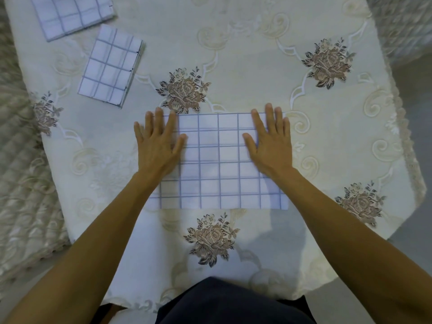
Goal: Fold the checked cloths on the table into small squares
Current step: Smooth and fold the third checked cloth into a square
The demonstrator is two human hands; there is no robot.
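A white cloth with a blue check lies flat in front of me, folded to a broad rectangle. My left hand presses flat on its far left part, fingers straight and spread. On the far right part my right hand lies flat the same way. Neither hand grips the cloth. A smaller folded checked cloth rests at the upper left. Another folded checked cloth sits beyond it at the far left corner, cut off by the frame's top edge.
The table wears a cream embroidered tablecloth with brown flower motifs. Its scalloped edge drops off at the right and at the lower left. A quilted cream fabric lies to the left of the table.
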